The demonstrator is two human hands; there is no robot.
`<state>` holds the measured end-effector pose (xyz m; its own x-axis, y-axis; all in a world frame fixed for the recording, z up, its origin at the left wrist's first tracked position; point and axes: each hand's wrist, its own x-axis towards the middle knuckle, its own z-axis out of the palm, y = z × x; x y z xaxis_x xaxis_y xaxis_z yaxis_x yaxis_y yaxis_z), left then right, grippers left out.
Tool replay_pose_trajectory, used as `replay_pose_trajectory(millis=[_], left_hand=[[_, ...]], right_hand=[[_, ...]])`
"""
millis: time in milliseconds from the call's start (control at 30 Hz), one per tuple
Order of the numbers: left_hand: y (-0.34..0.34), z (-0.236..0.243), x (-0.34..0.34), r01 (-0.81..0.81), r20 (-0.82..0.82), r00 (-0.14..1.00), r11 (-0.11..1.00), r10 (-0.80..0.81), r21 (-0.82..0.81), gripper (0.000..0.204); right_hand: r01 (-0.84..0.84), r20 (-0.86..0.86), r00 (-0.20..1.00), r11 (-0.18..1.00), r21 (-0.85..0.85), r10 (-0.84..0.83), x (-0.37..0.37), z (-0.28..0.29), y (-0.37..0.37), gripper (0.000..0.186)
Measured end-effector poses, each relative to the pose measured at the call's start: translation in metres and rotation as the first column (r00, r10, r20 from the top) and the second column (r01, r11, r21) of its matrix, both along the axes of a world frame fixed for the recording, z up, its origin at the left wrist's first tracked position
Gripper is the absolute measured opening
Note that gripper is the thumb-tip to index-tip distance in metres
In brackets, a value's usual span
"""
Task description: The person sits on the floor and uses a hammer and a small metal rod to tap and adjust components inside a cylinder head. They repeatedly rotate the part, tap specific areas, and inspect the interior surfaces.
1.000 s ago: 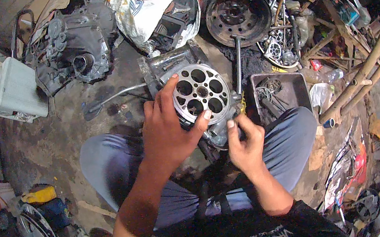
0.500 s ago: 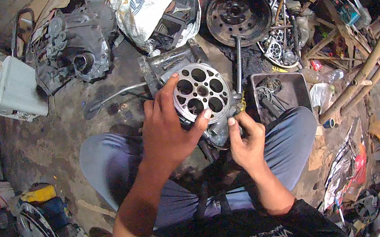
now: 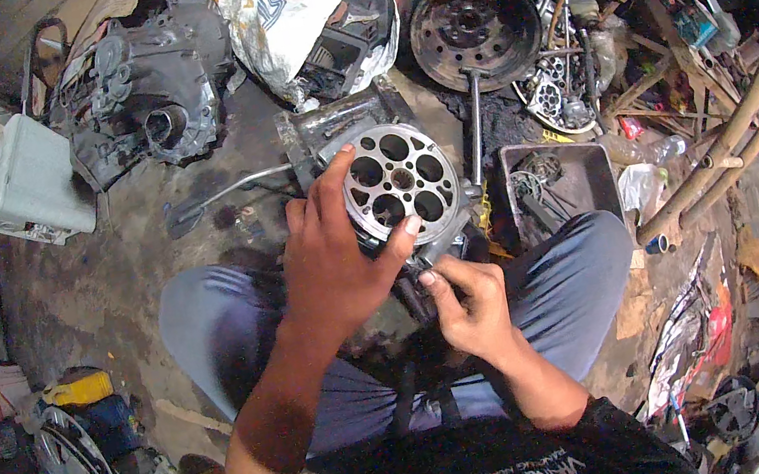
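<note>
A round metal disc with several large holes [image 3: 402,177] sits atop a metal engine part between my knees. My left hand [image 3: 333,260] grips the disc's left rim, thumb across its lower edge. Just below the disc, my right hand [image 3: 467,303] pinches something small against the underside of the part; what it pinches is hidden by the fingers. A grey metal housing [image 3: 335,128] stands on the floor right behind the disc.
A dark engine casing [image 3: 156,94] and white plastic canister [image 3: 30,182] lie at the far left. A black wheel hub [image 3: 473,17] sits behind, a metal tray of small parts [image 3: 582,176] to the right. Wooden poles [image 3: 735,123] and clutter fill the right side.
None of note; both hands stay on the disc and part, with only slight finger shifts.
</note>
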<state>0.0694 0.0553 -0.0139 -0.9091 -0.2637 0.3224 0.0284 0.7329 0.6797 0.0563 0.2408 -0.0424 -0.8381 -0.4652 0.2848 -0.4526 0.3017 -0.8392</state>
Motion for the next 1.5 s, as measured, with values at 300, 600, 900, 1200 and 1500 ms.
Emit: replay_pose_trajectory(millis=[300, 600, 900, 1200, 1500], left_hand=[[-0.002, -0.001, -0.001, 0.023, 0.003, 1.0, 1.0, -0.023, -0.012, 0.089], [-0.002, 0.001, -0.001, 0.015, 0.029, 0.999, 1.0, -0.015, -0.011, 0.09], [-0.003, 0.001, -0.001, 0.029, -0.014, 0.999, 0.999, -0.029, -0.029, 0.089], [-0.002, -0.001, -0.003, 0.03, -0.017, 0.999, 0.999, -0.03, -0.024, 0.088], [-0.002, -0.001, -0.002, 0.018, -0.002, 1.0, 1.0, -0.018, -0.022, 0.09]], right_hand=[[0.273, 0.088, 0.96, 0.956, -0.111, -0.264, 0.001, 0.003, 0.001, 0.018], [0.347, 0.139, 0.935, 0.923, -0.165, -0.326, -0.002, 0.003, 0.013, 0.011], [0.305, 0.06, 0.952, 0.948, -0.093, -0.3, -0.005, 0.005, 0.005, 0.006], [0.118, -0.075, 0.989, 0.989, -0.09, -0.125, 0.006, 0.001, 0.003, 0.004], [0.163, -0.064, 0.984, 0.984, -0.078, -0.168, 0.003, 0.001, 0.005, 0.015]])
